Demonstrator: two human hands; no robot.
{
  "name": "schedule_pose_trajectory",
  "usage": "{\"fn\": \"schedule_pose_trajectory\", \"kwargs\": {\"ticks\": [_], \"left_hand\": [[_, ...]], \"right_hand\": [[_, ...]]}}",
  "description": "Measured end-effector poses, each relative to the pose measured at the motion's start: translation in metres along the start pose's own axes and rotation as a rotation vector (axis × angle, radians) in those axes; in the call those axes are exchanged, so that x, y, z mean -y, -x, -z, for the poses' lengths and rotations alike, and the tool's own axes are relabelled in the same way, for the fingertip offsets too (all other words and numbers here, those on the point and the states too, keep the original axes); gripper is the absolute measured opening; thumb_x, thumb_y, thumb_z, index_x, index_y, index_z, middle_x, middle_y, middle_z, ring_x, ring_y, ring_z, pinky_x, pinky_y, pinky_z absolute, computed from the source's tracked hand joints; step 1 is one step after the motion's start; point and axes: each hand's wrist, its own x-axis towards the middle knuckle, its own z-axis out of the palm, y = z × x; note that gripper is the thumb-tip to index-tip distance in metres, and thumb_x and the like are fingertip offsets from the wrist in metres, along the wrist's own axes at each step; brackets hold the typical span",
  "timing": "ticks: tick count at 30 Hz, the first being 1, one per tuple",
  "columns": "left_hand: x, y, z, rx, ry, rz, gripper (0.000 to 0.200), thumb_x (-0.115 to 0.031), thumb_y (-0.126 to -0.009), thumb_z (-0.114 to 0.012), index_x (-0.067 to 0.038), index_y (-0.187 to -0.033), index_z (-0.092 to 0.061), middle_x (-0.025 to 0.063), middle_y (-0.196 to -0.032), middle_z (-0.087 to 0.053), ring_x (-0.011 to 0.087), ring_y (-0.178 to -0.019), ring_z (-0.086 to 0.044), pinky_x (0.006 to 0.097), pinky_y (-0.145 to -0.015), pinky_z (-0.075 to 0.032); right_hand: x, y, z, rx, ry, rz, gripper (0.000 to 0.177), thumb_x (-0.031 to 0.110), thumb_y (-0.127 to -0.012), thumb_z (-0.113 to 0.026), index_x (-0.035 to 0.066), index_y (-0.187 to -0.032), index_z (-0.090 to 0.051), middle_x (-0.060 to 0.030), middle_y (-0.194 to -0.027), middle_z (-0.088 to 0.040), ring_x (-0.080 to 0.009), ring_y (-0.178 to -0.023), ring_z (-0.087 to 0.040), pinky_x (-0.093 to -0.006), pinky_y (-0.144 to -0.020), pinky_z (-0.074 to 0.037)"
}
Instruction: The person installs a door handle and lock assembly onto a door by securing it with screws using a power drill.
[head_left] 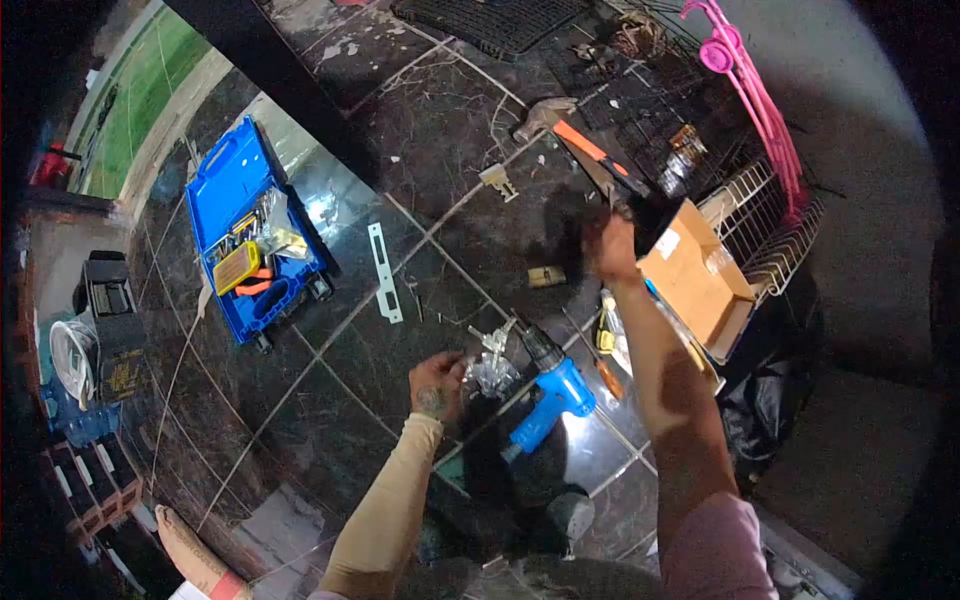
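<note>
My left hand [437, 388] has its fingers curled in at the edge of a clear plastic bag [490, 376]. Keys [494, 338] lie at the top of that bag. A blue cordless drill [560, 392] rests on the floor to the right of it. Farther out, my right hand [610, 248] is closed at the lower end of some dark tool; its fingers partly hide what they touch. Just beyond lies a hammer [575, 135] with an orange and black handle. A brass lock cylinder [546, 277] sits left of my right hand, and a metal strike plate [384, 272] lies farther left.
An open blue tool case [245, 230] with bits and a yellow box stands at left. On the right are an open cardboard box [700, 270], a white wire rack [775, 240] and pink tubing [755, 90]. A screwdriver [608, 379] lies beside the drill. A dark post [290, 90] crosses the upper left.
</note>
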Motion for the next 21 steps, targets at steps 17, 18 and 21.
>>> {"fn": "schedule_pose_trajectory", "kwargs": {"ticks": [17, 18, 21], "left_hand": [[-0.048, -0.002, 0.021, -0.315, -0.009, -0.363, 0.027, -0.022, -0.081, -0.07, -0.004, -0.102, -0.07, 0.0153, -0.085, -0.062, 0.0282, -0.076, -0.063, 0.0367, -0.069, -0.051], [-0.047, -0.004, 0.018, -0.31, 0.091, -0.365, 0.025, -0.02, -0.085, -0.068, -0.003, -0.103, -0.07, 0.0124, -0.088, -0.066, 0.0236, -0.076, -0.063, 0.0351, -0.067, -0.05], [-0.041, -0.011, 0.009, -0.251, 0.42, -0.194, 0.026, -0.019, -0.084, -0.068, -0.003, -0.105, -0.07, 0.0153, -0.097, -0.068, 0.0259, -0.082, -0.067, 0.0363, -0.075, -0.053]], "right_hand": [[-0.025, -0.033, -0.051, 0.074, -0.06, -0.393, 0.019, 0.017, -0.083, -0.062, 0.002, -0.094, -0.066, -0.0213, -0.085, -0.066, -0.0412, -0.083, -0.066, -0.0454, -0.068, -0.053], [-0.027, -0.024, -0.054, -0.036, -0.084, -0.274, 0.022, 0.018, -0.079, -0.066, 0.003, -0.094, -0.066, -0.0191, -0.082, -0.067, -0.0401, -0.08, -0.066, -0.0448, -0.066, -0.053], [0.029, -0.017, -0.03, 0.002, -0.908, -0.569, 0.012, 0.013, -0.083, -0.069, 0.003, -0.089, -0.066, -0.0099, -0.076, -0.067, -0.0256, -0.064, -0.064, -0.0357, -0.057, -0.051]]}}
